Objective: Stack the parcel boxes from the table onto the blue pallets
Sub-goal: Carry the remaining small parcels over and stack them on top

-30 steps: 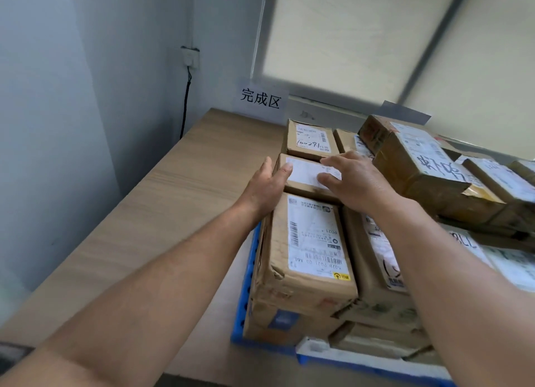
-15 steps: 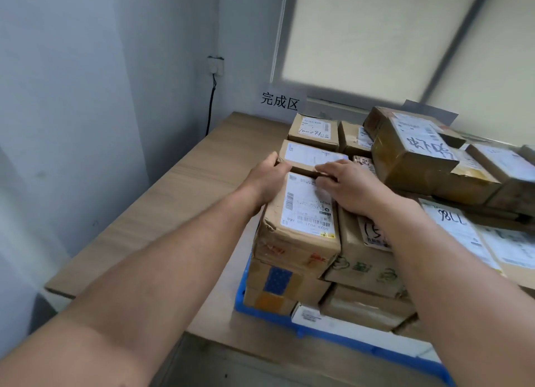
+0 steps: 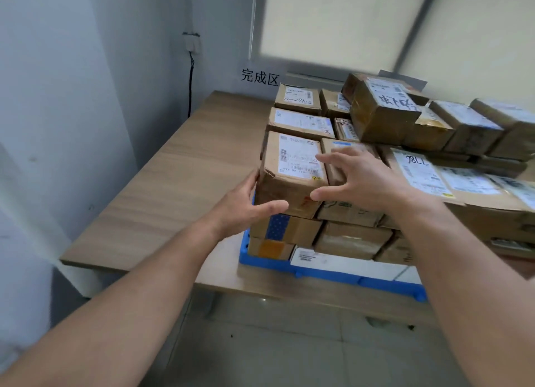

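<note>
Brown parcel boxes are stacked in layers on a blue pallet (image 3: 333,276) that lies on a wooden table (image 3: 173,189). A labelled box (image 3: 292,166) sits at the front left corner of the top layer. My left hand (image 3: 246,204) is at that box's left side, fingers straight, thumb below its front edge. Spread and relaxed, my right hand (image 3: 359,178) hovers at the box's right edge and holds nothing. Behind it lies a flat labelled box (image 3: 301,123). A bigger taped box (image 3: 382,111) stands on top further right.
A grey wall with a socket and black cable (image 3: 191,76) is at the left. A paper sign (image 3: 260,76) with black characters stands at the table's back. More parcels (image 3: 474,126) fill the right side. Tiled floor lies below the table's front edge.
Both hands have drawn back from the flat box further behind to the front corner box. The right hand has opened wide. The view has pulled back and shows the table's edge.
</note>
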Available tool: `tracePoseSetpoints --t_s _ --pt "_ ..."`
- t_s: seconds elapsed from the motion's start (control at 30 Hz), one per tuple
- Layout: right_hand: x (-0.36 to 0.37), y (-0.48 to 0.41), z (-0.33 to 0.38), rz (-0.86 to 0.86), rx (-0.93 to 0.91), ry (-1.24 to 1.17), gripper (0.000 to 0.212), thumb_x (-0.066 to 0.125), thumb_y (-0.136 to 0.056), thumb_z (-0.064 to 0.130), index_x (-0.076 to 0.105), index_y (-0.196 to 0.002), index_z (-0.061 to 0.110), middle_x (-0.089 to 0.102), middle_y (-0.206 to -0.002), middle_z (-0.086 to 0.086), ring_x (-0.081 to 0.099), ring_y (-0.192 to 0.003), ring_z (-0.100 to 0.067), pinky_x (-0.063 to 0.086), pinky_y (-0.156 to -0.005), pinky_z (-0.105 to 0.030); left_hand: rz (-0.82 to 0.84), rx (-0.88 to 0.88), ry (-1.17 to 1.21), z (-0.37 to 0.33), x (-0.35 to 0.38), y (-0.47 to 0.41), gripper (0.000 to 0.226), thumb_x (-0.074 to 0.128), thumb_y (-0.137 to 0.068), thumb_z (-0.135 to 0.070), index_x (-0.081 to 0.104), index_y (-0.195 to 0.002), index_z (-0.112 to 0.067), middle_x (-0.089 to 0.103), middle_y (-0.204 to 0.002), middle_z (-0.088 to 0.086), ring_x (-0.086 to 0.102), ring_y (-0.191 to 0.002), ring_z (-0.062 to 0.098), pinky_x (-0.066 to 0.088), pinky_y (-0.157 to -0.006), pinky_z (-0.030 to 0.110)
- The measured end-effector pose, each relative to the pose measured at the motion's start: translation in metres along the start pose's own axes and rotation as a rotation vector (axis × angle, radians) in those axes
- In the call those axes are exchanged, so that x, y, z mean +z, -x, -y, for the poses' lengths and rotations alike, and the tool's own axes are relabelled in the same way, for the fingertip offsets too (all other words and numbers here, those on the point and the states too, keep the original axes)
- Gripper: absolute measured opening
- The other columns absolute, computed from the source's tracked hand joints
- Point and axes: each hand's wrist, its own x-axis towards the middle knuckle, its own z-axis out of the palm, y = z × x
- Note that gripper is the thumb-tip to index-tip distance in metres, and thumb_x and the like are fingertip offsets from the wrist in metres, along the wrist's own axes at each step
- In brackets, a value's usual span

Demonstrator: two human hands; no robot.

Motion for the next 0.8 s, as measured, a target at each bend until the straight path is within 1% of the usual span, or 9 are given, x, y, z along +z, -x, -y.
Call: tracePoseSetpoints --t_s 0.07,0.13,0.3,0.4,0.47,0.53,0.67,0.73,0.8 --pt "0.005 0.002 0.000 0.015 0.008 0.059 0.071 0.071 -0.080 0.048 0.037 -0.143 0.042 0.025 -0.155 0.007 0.021 -0.141 -0.017 0.025 -0.111 -0.040 -0.014 0.003 -0.030 0.007 0.006 0.004 0.073 0.068 -0.084 -0.035 0.024 -0.141 -0.048 0.048 -0.121 -0.023 0.044 -0.118 0.007 0.034 -0.094 0.023" --pt "0.008 0.001 0.000 0.006 0.012 0.086 0.066 0.070 -0.084 0.038 0.040 -0.142 0.041 0.025 -0.156 0.006 0.019 -0.142 -0.018 0.022 -0.113 -0.040 -0.045 -0.008 -0.019 0.011 0.010 0.003 0.067 0.063 -0.089 -0.024 0.027 -0.141 -0.046 0.051 -0.124 -0.017 0.045 -0.118 0.010 0.036 -0.098 0.026" --pt "0.012 0.001 0.002 0.000 0.037 0.084 0.065 0.069 -0.086 0.034 0.039 -0.143 0.040 0.023 -0.157 0.006 0.019 -0.143 -0.019 0.020 -0.114 -0.038 -0.104 0.006 -0.020 0.016 0.013 0.000 0.057 0.054 -0.093 -0.014 0.033 -0.140 -0.039 0.054 -0.132 -0.007 0.047 -0.125 0.016 0.039 -0.107 0.038" --pt "0.011 0.006 0.004 -0.018 0.049 0.105 0.072 0.071 -0.083 0.037 0.034 -0.146 0.039 0.019 -0.158 0.005 0.015 -0.145 -0.021 0.020 -0.114 -0.040 -0.111 0.023 -0.044 0.016 0.013 0.001 0.060 0.059 -0.090 -0.019 0.031 -0.141 -0.035 0.050 -0.136 -0.006 0.042 -0.130 0.019 0.037 -0.107 0.038" --pt "0.008 0.013 0.003 -0.051 0.049 0.113 0.078 0.072 -0.081 0.040 0.030 -0.147 0.038 0.019 -0.158 0.004 0.014 -0.145 -0.022 0.020 -0.115 -0.042 -0.159 -0.003 -0.156 0.013 0.013 0.003 0.082 0.065 -0.087 -0.030 0.013 -0.150 -0.026 0.031 -0.152 0.000 0.026 -0.141 0.021 0.027 -0.112 0.040" --pt "0.006 0.020 -0.003 -0.073 0.050 0.120 0.082 0.072 -0.080 0.042 0.028 -0.148 0.035 0.021 -0.158 0.003 0.015 -0.144 -0.022 0.021 -0.114 -0.042 -0.253 -0.009 -0.310 0.010 0.014 0.008 0.097 0.067 -0.084 -0.041 0.000 -0.152 -0.019 0.010 -0.159 0.002 0.010 -0.146 0.020 0.017 -0.115 0.037" --pt "0.004 0.032 -0.024 -0.082 0.076 0.136 0.090 0.074 -0.077 0.045 0.024 -0.150 0.032 0.021 -0.158 0.003 0.016 -0.144 -0.023 0.020 -0.115 -0.043 -0.474 0.214 -0.610 -0.013 0.021 0.014 0.093 0.061 -0.085 -0.049 0.006 -0.151 -0.014 0.007 -0.159 0.006 0.002 -0.146 0.019 0.000 -0.116 0.030" --pt "0.003 0.034 -0.036 -0.079 0.078 0.150 0.091 0.074 -0.076 0.045 0.023 -0.150 0.033 0.020 -0.158 0.002 0.016 -0.144 -0.023 0.020 -0.115 -0.044 -0.494 0.334 -0.757 -0.028 0.030 0.010 0.086 0.057 -0.087 -0.049 0.012 -0.151 -0.013 0.011 -0.159 0.005 0.002 -0.147 0.019 -0.005 -0.117 0.030" --pt "0.002 0.036 -0.048 -0.063 0.079 0.170 0.089 0.074 -0.078 0.043 0.022 -0.150 0.035 0.020 -0.158 0.000 0.016 -0.144 -0.024 0.020 -0.115 -0.045 -0.448 0.387 -0.856 -0.042 0.044 0.005 0.080 0.054 -0.089 -0.048 0.014 -0.150 -0.014 0.013 -0.158 0.004 0.001 -0.147 0.018 -0.006 -0.118 0.031"
